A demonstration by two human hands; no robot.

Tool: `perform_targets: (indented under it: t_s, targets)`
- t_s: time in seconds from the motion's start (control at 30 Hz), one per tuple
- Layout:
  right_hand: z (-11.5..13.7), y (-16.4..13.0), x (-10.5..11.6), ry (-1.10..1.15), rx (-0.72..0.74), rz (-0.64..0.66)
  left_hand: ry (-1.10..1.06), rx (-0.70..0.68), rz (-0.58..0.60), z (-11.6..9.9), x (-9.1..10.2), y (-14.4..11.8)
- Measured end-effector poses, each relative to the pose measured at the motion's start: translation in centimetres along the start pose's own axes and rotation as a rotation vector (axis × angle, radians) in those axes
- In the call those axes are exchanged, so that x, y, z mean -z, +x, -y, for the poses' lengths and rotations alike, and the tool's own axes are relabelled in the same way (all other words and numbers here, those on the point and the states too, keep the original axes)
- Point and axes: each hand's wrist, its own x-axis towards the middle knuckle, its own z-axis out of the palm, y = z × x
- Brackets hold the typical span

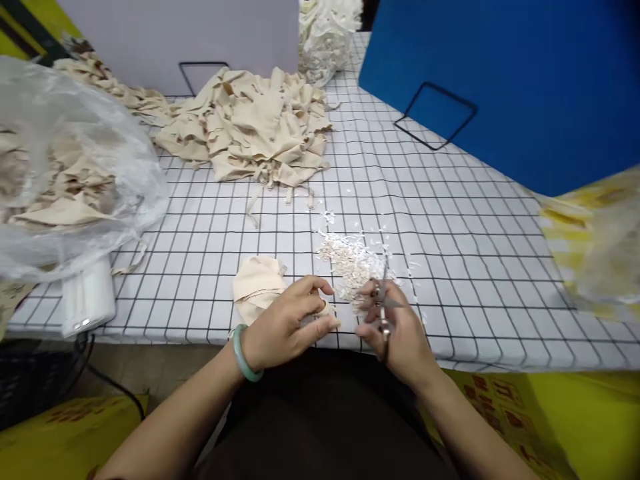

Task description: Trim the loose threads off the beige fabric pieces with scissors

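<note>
At table edge (pixel 150 333) — left hand (pixel 285 323) pinching cloth piece (pixel 257 283) | right hand (pixel 395 327) gripping scissors (pixel 384 307) | gridded top beyond lies bare

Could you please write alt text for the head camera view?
A person's left hand holds a beige cloth piece at the near edge of a grid-patterned table, while the right hand holds small scissors beside a heap of white snippets. A beige cloth pile lies farther back.

The white tablecloth (pixel 450 220) carries a black grid pattern. The heaped fabric pieces (pixel 260 127) are beige. The upright panel (pixel 525 73) is blue.
</note>
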Motion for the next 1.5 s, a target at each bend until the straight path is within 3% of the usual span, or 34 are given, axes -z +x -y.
perform_targets:
  t_s: [0.07,0.17,0.23,0.3,0.4,0.53,0.63,0.7,0.73,0.8,0.87,0.9,1.0,1.13,1.2,1.3,1.33,1.4,1.5]
  targets:
    - [-0.3,0.4,0.2,0.032,-0.051,0.059,0.138,0.022,-0.124,-0.1,2.4,-1.5]
    - [-0.2,0.9,-0.9,0.013,-0.056,0.068,0.423,0.185,-0.393,0.8,5.6,-4.4]
    - [0.6,1.4,-2.3,0.009,-0.028,0.069,0.556,0.297,-0.381,1.8,6.6,-5.8]
    - [1.9,2.1,-4.0,0.002,0.028,0.102,0.559,0.335,-0.285,2.7,6.6,-6.2]
    - [4.1,4.1,-6.7,0.004,0.142,0.183,0.458,0.284,-0.285,3.1,6.9,-5.2]
    - [5.5,6.8,-8.7,0.052,0.115,0.279,0.359,0.179,-0.525,2.6,9.2,-3.9]
    - [5.0,7.0,-8.7,0.088,0.055,0.277,0.582,0.103,-0.687,2.6,9.6,-4.5]
    - [4.4,6.2,-8.2,0.09,0.015,0.259,0.722,-0.014,-0.741,2.8,8.3,-5.4]
    - [4.2,5.7,-8.0,0.095,-0.001,0.25,0.747,-0.069,-0.696,2.9,7.3,-5.9]
    - [3.8,4.7,-7.7,0.126,-0.009,0.239,0.757,-0.107,-0.453,3.0,5.0,-6.7]
    - [3.8,3.9,-7.5,0.176,0.026,0.252,0.758,-0.072,-0.198,3.0,3.2,-7.0]
    - [4.0,3.7,-7.5,0.201,0.056,0.27,0.747,-0.048,-0.142,2.8,2.8,-7.0]
    - [4.7,3.6,-7.5,0.278,0.137,0.392,0.558,-0.013,-0.205,1.6,3.3,-6.5]
    - [5.8,4.5,-8.3,0.303,0.157,0.55,0.257,0.06,-0.222,-1.9,6.5,-6.2]
    - [6.3,5.4,-9.1,0.292,0.187,0.54,0.249,0.109,-0.213,-3.6,7.8,-6.6]
    - [7.2,6.8,-10.5,0.348,0.27,0.387,0.225,0.26,-0.241,-5.0,8.2,-7.8]
    - [7.7,7.2,-10.9,0.378,0.295,0.312,0.116,0.332,-0.236,-5.0,7.8,-8.2]
    - [8.7,7.5,-11.7,0.419,0.326,0.198,-0.313,0.495,-0.178,-4.3,6.6,-8.6]
    - [10.1,7.3,-12.4,0.438,0.357,0.171,-1.045,0.615,-0.066,-2.4,4.4,-8.5]
